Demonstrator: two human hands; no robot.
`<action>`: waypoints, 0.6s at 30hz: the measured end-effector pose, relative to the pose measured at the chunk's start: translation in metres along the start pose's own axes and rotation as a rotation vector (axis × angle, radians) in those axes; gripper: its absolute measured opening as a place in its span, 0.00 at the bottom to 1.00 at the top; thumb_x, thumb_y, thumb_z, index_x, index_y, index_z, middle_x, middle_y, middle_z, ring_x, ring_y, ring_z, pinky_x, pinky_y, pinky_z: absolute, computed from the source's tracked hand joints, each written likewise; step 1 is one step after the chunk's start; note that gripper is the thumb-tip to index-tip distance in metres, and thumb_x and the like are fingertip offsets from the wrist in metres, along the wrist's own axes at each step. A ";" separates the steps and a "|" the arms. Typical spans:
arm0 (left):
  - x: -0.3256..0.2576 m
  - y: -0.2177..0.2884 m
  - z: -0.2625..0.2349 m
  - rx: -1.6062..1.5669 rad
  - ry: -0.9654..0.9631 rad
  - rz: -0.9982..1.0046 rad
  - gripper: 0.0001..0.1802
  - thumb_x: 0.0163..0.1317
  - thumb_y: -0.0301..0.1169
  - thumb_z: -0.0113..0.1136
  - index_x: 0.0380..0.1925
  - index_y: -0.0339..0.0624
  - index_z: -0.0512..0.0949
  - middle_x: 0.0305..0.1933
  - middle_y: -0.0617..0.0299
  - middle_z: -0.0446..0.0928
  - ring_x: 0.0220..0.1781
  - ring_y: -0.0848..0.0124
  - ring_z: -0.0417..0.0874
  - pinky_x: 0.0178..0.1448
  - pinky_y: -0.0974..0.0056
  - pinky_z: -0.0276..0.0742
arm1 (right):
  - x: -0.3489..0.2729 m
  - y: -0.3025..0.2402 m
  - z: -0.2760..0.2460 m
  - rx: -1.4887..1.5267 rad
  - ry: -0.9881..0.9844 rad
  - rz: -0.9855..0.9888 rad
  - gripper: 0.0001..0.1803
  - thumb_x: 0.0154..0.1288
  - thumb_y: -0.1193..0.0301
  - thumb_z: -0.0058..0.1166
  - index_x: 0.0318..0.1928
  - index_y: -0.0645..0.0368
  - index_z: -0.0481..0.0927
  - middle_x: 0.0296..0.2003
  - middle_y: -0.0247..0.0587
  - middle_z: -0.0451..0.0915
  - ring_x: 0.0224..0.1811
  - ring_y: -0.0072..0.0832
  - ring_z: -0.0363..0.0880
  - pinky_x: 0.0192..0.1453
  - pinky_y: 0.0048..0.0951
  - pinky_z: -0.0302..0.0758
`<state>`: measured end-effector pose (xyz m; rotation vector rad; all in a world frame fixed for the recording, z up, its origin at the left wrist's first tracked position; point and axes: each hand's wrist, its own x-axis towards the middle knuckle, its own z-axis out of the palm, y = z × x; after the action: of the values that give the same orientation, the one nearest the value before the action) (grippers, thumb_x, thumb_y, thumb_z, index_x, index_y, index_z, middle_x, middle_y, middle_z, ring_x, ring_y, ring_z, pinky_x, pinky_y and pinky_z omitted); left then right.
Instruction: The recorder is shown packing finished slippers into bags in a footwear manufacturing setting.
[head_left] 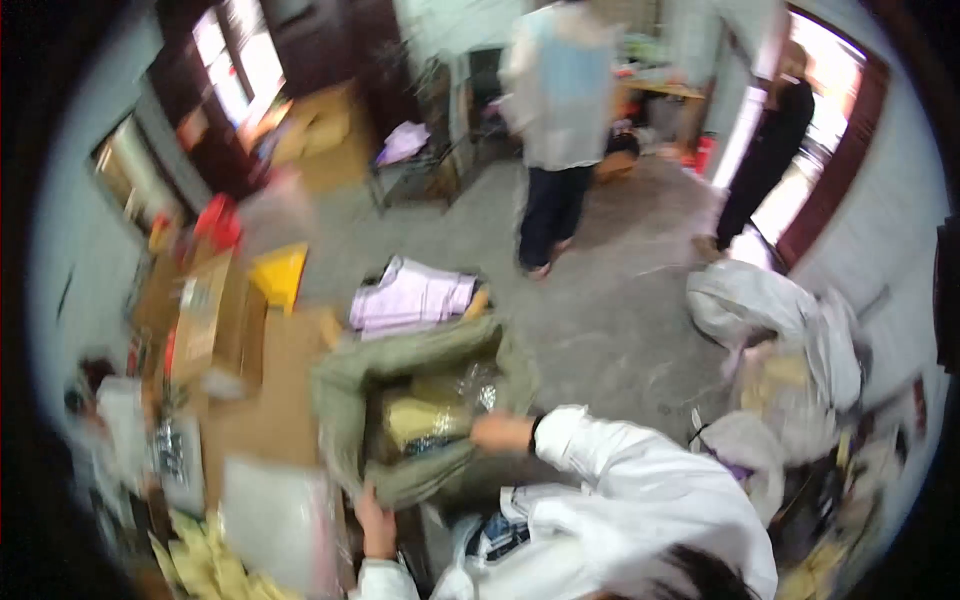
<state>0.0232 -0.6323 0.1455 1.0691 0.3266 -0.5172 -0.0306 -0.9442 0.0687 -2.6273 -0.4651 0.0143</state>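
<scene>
In front of me stands an olive-green sack (345,400) with its mouth spread wide and its rim rolled thick. Inside lie a yellowish bundle (418,418) and clear plastic-wrapped items (478,385). My left hand (377,525) is closed on the near left rim of the sack. Over the near right side of its mouth reaches my right hand (505,432), beside the wrapped items. Blur hides its fingers, so I cannot make out whether it grips anything. A dark band circles the right wrist.
Folded lilac cloth (412,295) lies just beyond the sack. Cardboard boxes (215,325) and a plastic-wrapped stack (275,515) are at left. White sacks (755,305) crowd the right. One person (565,110) stands ahead; another (770,150) is by the doorway.
</scene>
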 end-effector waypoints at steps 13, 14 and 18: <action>-0.025 -0.026 -0.031 0.211 0.237 -0.075 0.10 0.60 0.33 0.54 0.40 0.43 0.72 0.34 0.65 0.75 0.38 0.72 0.76 0.38 0.69 0.73 | 0.022 -0.004 -0.031 -0.351 -0.405 0.009 0.07 0.49 0.71 0.52 0.32 0.55 0.78 0.27 0.43 0.79 0.34 0.41 0.79 0.37 0.45 0.71; -0.032 -0.023 -0.028 0.246 0.273 -0.080 0.10 0.59 0.33 0.55 0.40 0.44 0.72 0.33 0.66 0.74 0.36 0.74 0.76 0.37 0.70 0.73 | 0.027 -0.006 -0.027 -0.389 -0.449 0.030 0.08 0.49 0.71 0.53 0.33 0.54 0.77 0.29 0.42 0.79 0.36 0.41 0.78 0.42 0.45 0.70; -0.044 -0.033 -0.063 0.240 0.242 -0.152 0.10 0.58 0.32 0.55 0.39 0.44 0.72 0.35 0.66 0.74 0.36 0.76 0.76 0.38 0.71 0.72 | 0.045 -0.077 -0.048 -0.242 -0.226 -0.096 0.19 0.50 0.70 0.55 0.45 0.56 0.72 0.47 0.44 0.72 0.52 0.42 0.67 0.58 0.45 0.59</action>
<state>-0.0326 -0.5780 0.1141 1.3507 0.5730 -0.5728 -0.0088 -0.8870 0.1489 -2.8503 -0.7100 0.2399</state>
